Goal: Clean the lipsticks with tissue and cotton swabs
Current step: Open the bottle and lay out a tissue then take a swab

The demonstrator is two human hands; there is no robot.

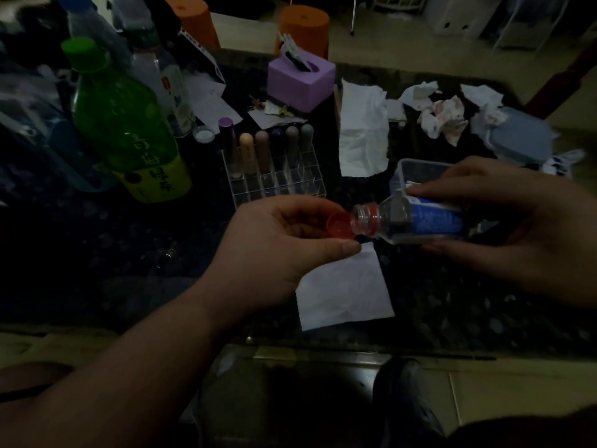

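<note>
Dimly lit, a clear plastic rack (pixel 274 181) stands on a dark table (pixel 97 253). Six lipsticks (pixel 262 150) stand upright in its back row, their caps purple, yellow, pink, dark, beige and grey.

In front of the rack, on the person's side, the left hand (pixel 277 244) pinches a red cap (pixel 339 226) between the thumb and curled fingers. The cap's hollow faces right. In front and to the right of the rack, the right hand (pixel 504 221) grips a small clear bottle (pixel 416 221) with a blue label, with fingers over it and under it. The bottle is tipped onto its side, and its open neck, ringed in red, sits right at the cap's rim. Whether anything is running out is too dark to tell.

A flat white tissue (pixel 345 292) lies on the table in front of the rack, under both hands. Just right of the rack lies a long sheet (pixel 363 130), spread out. Further right of the rack are crumpled wads (pixel 449 114), some stained reddish. A clear tub (pixel 416 166) stands right of the rack, its near side hidden by the right hand. It holds pale sticks that may be cotton swabs, but the light is too poor to be sure.

Behind the rack stands a purple box (pixel 300 80). Left of the rack is a green drink (pixel 126 124) with a green lid and a yellow label.
</note>
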